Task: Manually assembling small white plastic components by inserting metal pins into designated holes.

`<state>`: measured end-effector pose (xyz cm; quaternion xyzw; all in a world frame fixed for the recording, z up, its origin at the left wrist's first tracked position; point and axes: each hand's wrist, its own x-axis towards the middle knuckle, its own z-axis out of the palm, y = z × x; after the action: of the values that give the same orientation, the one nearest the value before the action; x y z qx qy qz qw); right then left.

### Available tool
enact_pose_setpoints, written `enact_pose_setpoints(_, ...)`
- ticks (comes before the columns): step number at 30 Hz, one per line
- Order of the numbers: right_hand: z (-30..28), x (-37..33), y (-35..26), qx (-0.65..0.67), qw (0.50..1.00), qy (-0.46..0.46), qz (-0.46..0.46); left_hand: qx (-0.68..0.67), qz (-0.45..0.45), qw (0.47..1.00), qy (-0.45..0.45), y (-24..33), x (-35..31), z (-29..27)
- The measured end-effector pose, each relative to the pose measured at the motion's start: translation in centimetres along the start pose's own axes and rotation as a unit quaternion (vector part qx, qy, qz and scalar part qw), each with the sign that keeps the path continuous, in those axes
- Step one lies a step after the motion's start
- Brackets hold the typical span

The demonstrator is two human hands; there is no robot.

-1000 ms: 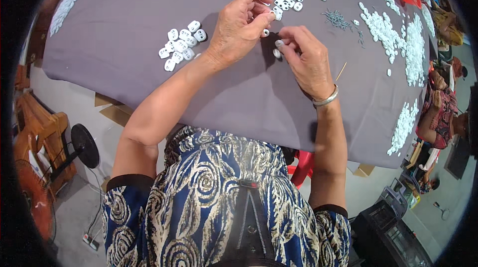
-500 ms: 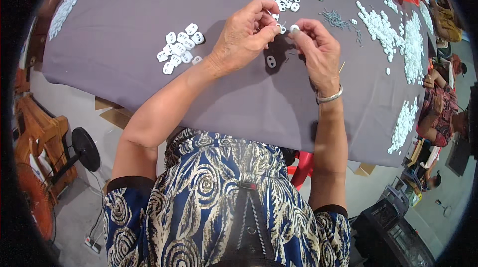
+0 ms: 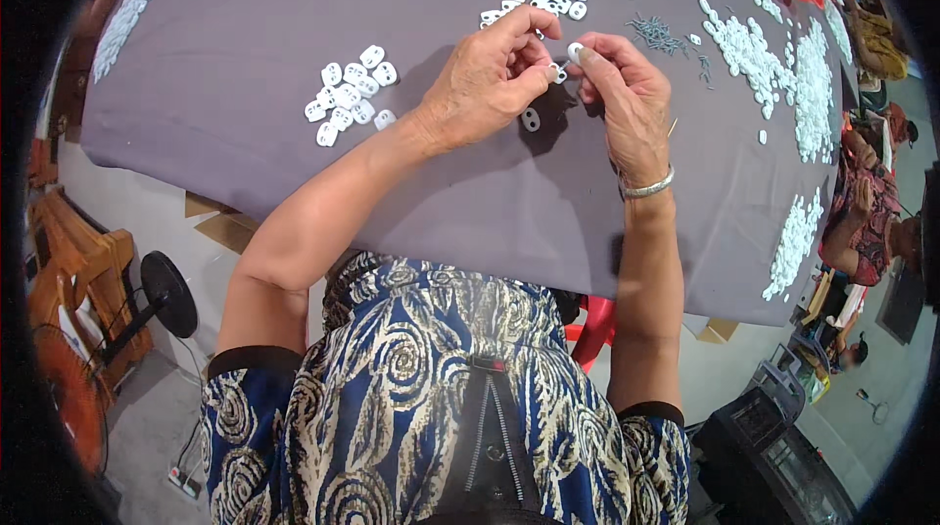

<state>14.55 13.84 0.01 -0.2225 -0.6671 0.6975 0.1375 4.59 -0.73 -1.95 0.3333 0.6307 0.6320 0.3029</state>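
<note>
The left hand (image 3: pixel 494 74) pinches a white holed piece (image 3: pixel 559 72) above the gray cloth (image 3: pixel 460 212), near the smooth white bit (image 3: pixel 575 52) the right hand (image 3: pixel 629 94) pinches, and both look light, hard and slippery, best held by their edges

Left hand (image 3: pixel 497 72) pinches 1 holed white piece (image 3: pixel 560 75); right hand (image 3: pixel 632 94) holds 1 rounded white piece (image 3: pixel 576 52) just beside. White heap (image 3: pixel 815 99) along right edge of tabletop (image 3: pixel 460 202).

We list: one white holed piece (image 3: pixel 559 74); one rounded white piece (image 3: pixel 575 51), partly covered; both held close together above the tabletop (image 3: pixel 441 202), inward from its near edge.
</note>
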Motion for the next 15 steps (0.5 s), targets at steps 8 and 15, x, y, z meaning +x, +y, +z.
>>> enact_pose_setpoints(8, 0.04, 0.05, 0.22, -0.042, 0.999, -0.011, -0.022, 0.008, 0.009, 1.000, 0.002, -0.09, 0.03, -0.04)
enact_pose_setpoints(15, -0.07, 0.09, 0.16, -0.071, 0.996, -0.017, -0.053, 0.011, 0.015, 1.000, 0.007, -0.03, 0.02, 0.10)
